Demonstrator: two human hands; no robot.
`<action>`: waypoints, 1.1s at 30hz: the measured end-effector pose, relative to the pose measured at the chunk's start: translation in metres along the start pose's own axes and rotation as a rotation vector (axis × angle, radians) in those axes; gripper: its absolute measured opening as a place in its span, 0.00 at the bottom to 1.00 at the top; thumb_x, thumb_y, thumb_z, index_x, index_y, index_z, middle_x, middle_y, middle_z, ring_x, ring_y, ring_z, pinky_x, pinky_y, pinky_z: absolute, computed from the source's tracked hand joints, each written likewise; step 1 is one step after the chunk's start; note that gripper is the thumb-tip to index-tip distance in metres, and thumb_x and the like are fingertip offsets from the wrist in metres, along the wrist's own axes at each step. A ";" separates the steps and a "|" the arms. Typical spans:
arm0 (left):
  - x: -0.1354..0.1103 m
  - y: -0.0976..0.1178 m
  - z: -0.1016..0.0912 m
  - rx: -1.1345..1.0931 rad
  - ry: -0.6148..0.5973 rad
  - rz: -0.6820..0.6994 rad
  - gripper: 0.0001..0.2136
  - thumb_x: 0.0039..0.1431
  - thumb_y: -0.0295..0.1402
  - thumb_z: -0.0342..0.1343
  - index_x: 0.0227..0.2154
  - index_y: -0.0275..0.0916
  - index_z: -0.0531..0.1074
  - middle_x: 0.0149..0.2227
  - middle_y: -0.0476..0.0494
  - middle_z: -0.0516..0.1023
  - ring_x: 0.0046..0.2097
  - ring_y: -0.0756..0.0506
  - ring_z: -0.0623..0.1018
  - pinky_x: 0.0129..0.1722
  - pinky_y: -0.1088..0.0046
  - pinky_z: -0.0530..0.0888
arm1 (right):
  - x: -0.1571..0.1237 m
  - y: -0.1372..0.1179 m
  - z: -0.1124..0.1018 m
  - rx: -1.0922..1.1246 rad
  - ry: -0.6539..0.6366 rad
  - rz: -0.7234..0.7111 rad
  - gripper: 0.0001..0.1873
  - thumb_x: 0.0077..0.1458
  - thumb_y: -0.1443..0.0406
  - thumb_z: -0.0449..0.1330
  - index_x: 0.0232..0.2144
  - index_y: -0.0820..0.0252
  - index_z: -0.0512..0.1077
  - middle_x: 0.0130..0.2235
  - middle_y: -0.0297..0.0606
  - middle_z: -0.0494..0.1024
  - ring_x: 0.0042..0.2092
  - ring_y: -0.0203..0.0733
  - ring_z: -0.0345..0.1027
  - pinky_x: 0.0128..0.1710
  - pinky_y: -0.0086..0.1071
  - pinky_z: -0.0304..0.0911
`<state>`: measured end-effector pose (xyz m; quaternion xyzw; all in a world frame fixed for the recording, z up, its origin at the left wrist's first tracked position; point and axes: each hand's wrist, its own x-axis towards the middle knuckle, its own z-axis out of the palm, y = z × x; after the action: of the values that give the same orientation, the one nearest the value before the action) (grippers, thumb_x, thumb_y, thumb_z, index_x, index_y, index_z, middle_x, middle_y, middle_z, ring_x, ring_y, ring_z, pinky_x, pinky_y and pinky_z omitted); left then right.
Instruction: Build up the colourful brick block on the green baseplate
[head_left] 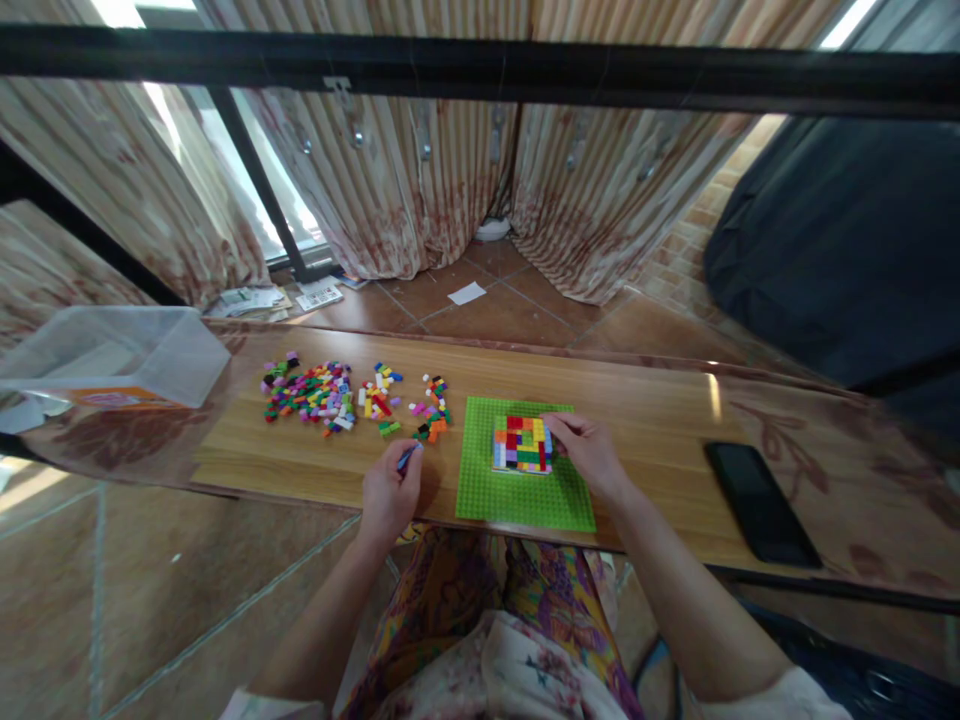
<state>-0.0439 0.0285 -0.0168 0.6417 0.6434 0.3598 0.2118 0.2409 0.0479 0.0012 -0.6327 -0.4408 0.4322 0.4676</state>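
Observation:
My left hand (pixel 391 488) is closed over the board's front part, pinching a small blue toy brick (pixel 406 459) between thumb and finger. On the right, my right hand (pixel 589 452) reaches over the green baseplate (pixel 480 500). Its fingertips are pressed together at the upper right corner of a square block of multicoloured bricks (pixel 523 445) built on the plate; what they hold, if anything, is hidden. Left of the plate lie loose bricks: a large heap (pixel 315 392), a smaller cluster (pixel 377 395) and another cluster (pixel 433 408) nearest the plate.
A clear plastic bin (pixel 150 345) with an orange label stands at the far left. A black phone-like device (pixel 761 505) lies at the right end of the wooden board (pixel 645 400). A black metal bar (pixel 480 70) crosses above, before striped curtains (pixel 420 190).

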 end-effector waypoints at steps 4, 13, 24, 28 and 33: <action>0.000 0.000 0.000 0.019 -0.005 0.007 0.14 0.62 0.40 0.48 0.38 0.37 0.74 0.34 0.43 0.79 0.36 0.46 0.78 0.39 0.72 0.72 | 0.001 0.005 -0.002 -0.052 -0.023 -0.026 0.25 0.45 0.46 0.63 0.32 0.63 0.79 0.26 0.35 0.75 0.24 0.33 0.58 0.22 0.27 0.55; -0.001 0.004 0.000 0.026 -0.026 -0.034 0.14 0.61 0.41 0.48 0.39 0.39 0.74 0.35 0.42 0.80 0.37 0.45 0.78 0.40 0.70 0.72 | -0.002 0.010 0.000 -0.210 -0.006 -0.140 0.23 0.53 0.48 0.57 0.35 0.60 0.79 0.30 0.35 0.78 0.30 0.38 0.66 0.28 0.29 0.61; -0.001 0.007 -0.003 -0.465 -0.059 -0.306 0.16 0.55 0.45 0.54 0.38 0.37 0.73 0.26 0.48 0.75 0.27 0.49 0.74 0.29 0.74 0.69 | -0.035 -0.003 -0.006 -0.114 0.208 -0.179 0.25 0.55 0.48 0.55 0.38 0.62 0.76 0.25 0.35 0.74 0.26 0.36 0.64 0.27 0.29 0.61; -0.018 0.027 -0.005 -1.019 -0.180 -0.607 0.14 0.50 0.38 0.61 0.38 0.35 0.73 0.31 0.45 0.78 0.31 0.51 0.76 0.31 0.75 0.73 | -0.070 -0.011 0.001 -0.069 0.209 -0.174 0.21 0.54 0.50 0.58 0.39 0.60 0.77 0.27 0.37 0.76 0.28 0.38 0.67 0.29 0.31 0.63; -0.041 0.060 -0.006 -1.358 -0.301 -0.769 0.09 0.53 0.28 0.59 0.39 0.37 0.74 0.40 0.43 0.80 0.40 0.50 0.79 0.46 0.71 0.75 | -0.114 -0.021 0.027 -0.051 0.068 -0.170 0.15 0.55 0.54 0.59 0.38 0.55 0.78 0.36 0.39 0.80 0.37 0.43 0.71 0.39 0.35 0.66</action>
<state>-0.0043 -0.0176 0.0230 0.1467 0.4241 0.4844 0.7510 0.1842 -0.0524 0.0322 -0.6189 -0.4876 0.3581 0.5010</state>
